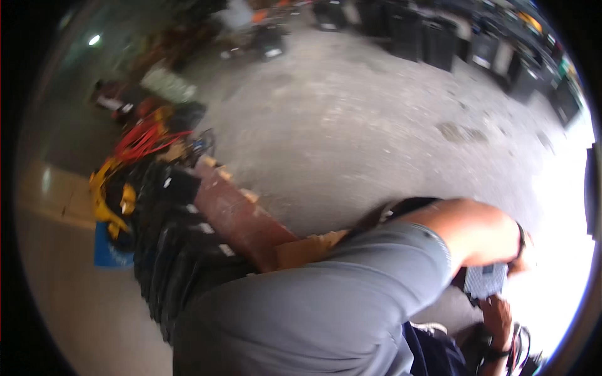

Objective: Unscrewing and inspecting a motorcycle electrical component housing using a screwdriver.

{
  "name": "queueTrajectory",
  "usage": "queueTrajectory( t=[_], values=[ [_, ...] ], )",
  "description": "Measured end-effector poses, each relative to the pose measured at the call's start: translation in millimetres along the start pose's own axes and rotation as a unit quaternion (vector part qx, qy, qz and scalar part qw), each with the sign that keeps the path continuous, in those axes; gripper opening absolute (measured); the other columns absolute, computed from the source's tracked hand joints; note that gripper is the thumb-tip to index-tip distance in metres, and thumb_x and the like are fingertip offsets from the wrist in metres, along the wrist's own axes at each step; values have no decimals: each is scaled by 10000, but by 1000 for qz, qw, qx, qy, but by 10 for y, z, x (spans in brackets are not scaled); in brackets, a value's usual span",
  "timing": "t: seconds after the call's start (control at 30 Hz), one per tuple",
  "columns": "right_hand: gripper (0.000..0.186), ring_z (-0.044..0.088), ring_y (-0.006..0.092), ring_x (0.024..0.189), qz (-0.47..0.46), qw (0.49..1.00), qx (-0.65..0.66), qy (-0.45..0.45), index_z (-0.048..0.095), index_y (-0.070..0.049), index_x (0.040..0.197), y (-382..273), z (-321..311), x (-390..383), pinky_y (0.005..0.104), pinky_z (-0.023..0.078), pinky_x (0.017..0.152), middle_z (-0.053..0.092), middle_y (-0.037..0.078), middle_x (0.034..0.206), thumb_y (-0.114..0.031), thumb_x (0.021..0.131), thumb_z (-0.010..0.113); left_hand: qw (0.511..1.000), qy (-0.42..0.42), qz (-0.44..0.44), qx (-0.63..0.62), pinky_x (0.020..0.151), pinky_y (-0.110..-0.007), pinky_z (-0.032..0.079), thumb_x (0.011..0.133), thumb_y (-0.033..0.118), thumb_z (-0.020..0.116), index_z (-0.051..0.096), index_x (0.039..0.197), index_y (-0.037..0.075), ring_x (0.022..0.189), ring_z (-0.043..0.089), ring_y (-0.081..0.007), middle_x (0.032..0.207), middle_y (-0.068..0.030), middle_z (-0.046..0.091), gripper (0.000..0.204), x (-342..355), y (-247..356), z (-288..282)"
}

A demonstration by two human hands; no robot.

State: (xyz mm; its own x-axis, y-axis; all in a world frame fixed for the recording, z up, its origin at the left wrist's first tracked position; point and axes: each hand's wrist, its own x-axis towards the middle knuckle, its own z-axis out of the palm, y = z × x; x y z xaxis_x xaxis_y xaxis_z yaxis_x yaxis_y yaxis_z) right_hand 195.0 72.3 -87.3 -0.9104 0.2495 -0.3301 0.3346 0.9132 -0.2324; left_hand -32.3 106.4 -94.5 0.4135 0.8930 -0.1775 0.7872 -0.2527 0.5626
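My left arm, in a grey sleeve, reaches across to the right. Its hand (522, 258), partly washed out by glare, is closed at the right edge of a grey block with a textured face (486, 280). Dark parts show along the block's left and lower sides; its exact kind is unclear. Below it, my right hand (496, 311) has its fingers bent against a small dark part at the lower edge. A dark band circles each wrist.
Black bins (439, 44) line the far side of the concrete floor (351, 125). A reddish-brown board (238, 216) lies beside stacked black cases (182, 244) at left. Red cable (141, 141), a yellow strap-like thing (100, 191) and a blue box (110, 247) are near them.
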Motion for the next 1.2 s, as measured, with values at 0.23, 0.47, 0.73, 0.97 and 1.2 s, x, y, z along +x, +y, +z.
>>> queueTrajectory(
  t=[0.23,0.47,0.73,0.97,1.2],
  values=[
    [300,607,374,764,-13,999,-22,40,523,-48,976,-2,-82,69,462,492,657,561,193,888,-85,708,653,993,-2,85,86,774,-439,531,741,275,738,653,823,18,860,648,-372,821,-184,659,283,-313,81,-301],
    [221,633,335,622,-35,998,-42,-23,586,-61,830,-81,-195,43,433,477,526,614,148,646,-272,883,622,986,-76,39,142,829,-428,530,819,307,723,704,907,16,929,671,-349,897,-165,699,305,-425,336,-510],
    [333,635,373,840,80,994,40,-62,592,-45,1003,-220,-417,91,454,508,722,633,175,858,-156,714,718,982,-84,-4,168,906,-415,515,821,340,728,725,1054,44,1052,658,-325,1072,-184,699,376,-406,386,-466],
    [267,665,367,805,57,998,6,-22,590,-28,922,-260,-425,107,465,511,710,678,176,757,-216,776,710,982,-94,-7,167,907,-417,514,812,367,738,731,1045,55,1062,655,-307,1084,-163,701,389,-379,376,-446],
    [334,652,369,846,149,976,-19,-157,599,-32,956,-198,-390,110,455,517,742,664,179,829,-244,735,731,983,-80,12,167,881,-420,527,810,360,740,735,1039,68,1036,666,-304,1049,-149,712,371,-396,376,-453]
  ],
)
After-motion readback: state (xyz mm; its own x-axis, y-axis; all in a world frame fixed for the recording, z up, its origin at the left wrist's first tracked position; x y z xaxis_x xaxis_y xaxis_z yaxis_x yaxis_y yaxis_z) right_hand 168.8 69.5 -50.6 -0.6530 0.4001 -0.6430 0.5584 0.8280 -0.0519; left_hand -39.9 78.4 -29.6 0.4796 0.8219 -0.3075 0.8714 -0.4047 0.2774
